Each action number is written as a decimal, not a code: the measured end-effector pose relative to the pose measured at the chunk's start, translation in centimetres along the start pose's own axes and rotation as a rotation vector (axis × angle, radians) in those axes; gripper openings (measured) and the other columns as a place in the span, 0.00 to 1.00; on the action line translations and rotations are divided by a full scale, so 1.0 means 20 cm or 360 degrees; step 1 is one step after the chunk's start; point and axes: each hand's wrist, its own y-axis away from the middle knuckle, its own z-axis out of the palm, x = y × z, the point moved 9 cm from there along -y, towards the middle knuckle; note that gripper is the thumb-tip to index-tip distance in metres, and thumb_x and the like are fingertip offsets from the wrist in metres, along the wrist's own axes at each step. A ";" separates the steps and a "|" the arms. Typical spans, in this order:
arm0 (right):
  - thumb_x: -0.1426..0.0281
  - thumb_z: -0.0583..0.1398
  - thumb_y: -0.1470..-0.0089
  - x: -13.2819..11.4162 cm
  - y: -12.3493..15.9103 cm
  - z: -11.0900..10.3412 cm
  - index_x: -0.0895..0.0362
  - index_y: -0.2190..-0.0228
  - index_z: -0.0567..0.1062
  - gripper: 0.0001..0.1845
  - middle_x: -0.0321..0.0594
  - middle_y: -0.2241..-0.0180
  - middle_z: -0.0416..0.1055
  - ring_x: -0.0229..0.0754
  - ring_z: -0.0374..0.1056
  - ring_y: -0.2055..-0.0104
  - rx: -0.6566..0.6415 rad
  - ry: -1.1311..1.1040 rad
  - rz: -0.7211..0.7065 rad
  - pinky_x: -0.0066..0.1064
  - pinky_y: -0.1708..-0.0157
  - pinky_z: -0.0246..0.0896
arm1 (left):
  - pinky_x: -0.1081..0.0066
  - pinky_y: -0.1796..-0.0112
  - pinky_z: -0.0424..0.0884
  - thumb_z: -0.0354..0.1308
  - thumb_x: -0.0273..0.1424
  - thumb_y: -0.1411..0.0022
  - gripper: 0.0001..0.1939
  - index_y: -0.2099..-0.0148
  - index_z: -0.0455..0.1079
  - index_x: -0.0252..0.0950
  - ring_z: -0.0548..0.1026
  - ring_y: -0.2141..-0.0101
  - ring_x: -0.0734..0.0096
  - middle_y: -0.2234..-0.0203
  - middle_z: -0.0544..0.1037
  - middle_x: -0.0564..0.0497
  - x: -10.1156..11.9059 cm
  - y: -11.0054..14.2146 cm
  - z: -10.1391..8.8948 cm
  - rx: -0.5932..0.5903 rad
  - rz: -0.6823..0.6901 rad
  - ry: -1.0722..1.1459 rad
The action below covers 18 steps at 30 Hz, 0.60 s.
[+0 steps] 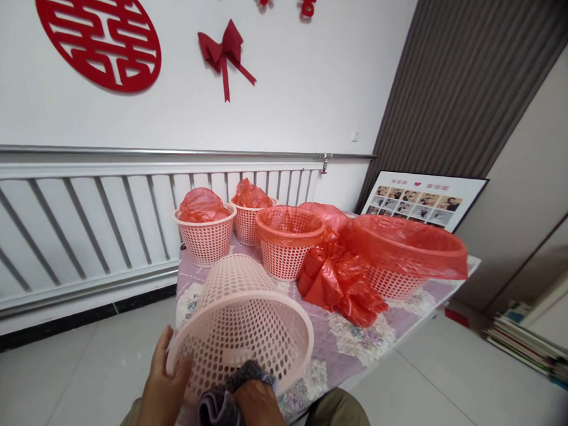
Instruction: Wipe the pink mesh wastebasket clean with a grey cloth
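Observation:
A pale pink perforated plastic basket [244,298] lies tilted on its side, its wide mouth facing me. My left hand [166,373] is at the left of the rim, thumb and fingers apart; the fingers lie against the basket's edge. Inside the lower part of the mouth, my right hand [259,401] grips a dark grey-purple cloth [221,409] and presses it near the basket wall. Part of the right fingers is hidden by the cloth.
Behind stand baskets lined with red plastic bags: a left one [204,235], a back one [247,221], a middle one [285,250] and a right one [398,282]. Crumpled red bags [340,283] lie among them on the flowered tablecloth [358,340]. A radiator [78,230] runs behind the table.

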 end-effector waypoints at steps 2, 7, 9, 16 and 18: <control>0.72 0.60 0.45 0.00 0.00 -0.01 0.51 0.57 0.77 0.13 0.43 0.55 0.77 0.53 0.71 0.53 0.0005 -0.0003 0.0001 0.41 0.52 0.62 | 0.56 0.42 0.68 0.50 0.46 0.37 0.38 0.30 0.45 0.40 0.63 0.36 0.54 0.31 0.55 0.40 0.11 -0.04 -0.04 0.0027 0.0041 0.0124; 0.68 0.60 0.46 0.01 0.04 -0.06 0.48 0.60 0.78 0.11 0.42 0.59 0.78 0.54 0.73 0.56 0.0125 -0.0197 -0.0062 0.42 0.54 0.66 | 0.52 0.34 0.54 0.48 0.41 0.39 0.32 0.36 0.62 0.31 0.62 0.35 0.53 0.36 0.65 0.39 0.33 -0.11 -0.02 -0.0193 0.0374 -0.0075; 0.68 0.60 0.47 0.02 0.06 -0.12 0.47 0.58 0.78 0.14 0.42 0.59 0.79 0.54 0.73 0.55 0.0187 -0.0405 -0.0075 0.42 0.54 0.68 | 0.51 0.35 0.57 0.46 0.42 0.38 0.32 0.36 0.63 0.30 0.65 0.37 0.53 0.37 0.68 0.39 0.30 -0.11 0.00 -0.0278 0.0347 -0.0071; 0.76 0.55 0.52 0.10 -0.11 -0.62 0.53 0.48 0.73 0.28 0.45 0.51 0.76 0.52 0.71 0.47 0.0764 -0.0879 -0.0025 0.46 0.47 0.66 | 0.58 0.37 0.61 0.44 0.40 0.37 0.31 0.35 0.60 0.35 0.65 0.37 0.58 0.37 0.69 0.45 0.16 0.02 0.09 -0.0330 0.0206 -0.0035; 0.77 0.56 0.52 0.12 -0.26 -0.69 0.54 0.50 0.73 0.26 0.45 0.51 0.76 0.51 0.70 0.47 0.0824 -0.0827 -0.0030 0.47 0.46 0.64 | 0.61 0.38 0.62 0.43 0.37 0.36 0.29 0.35 0.60 0.39 0.64 0.36 0.60 0.37 0.69 0.49 0.13 0.05 0.13 -0.0332 0.0144 -0.0084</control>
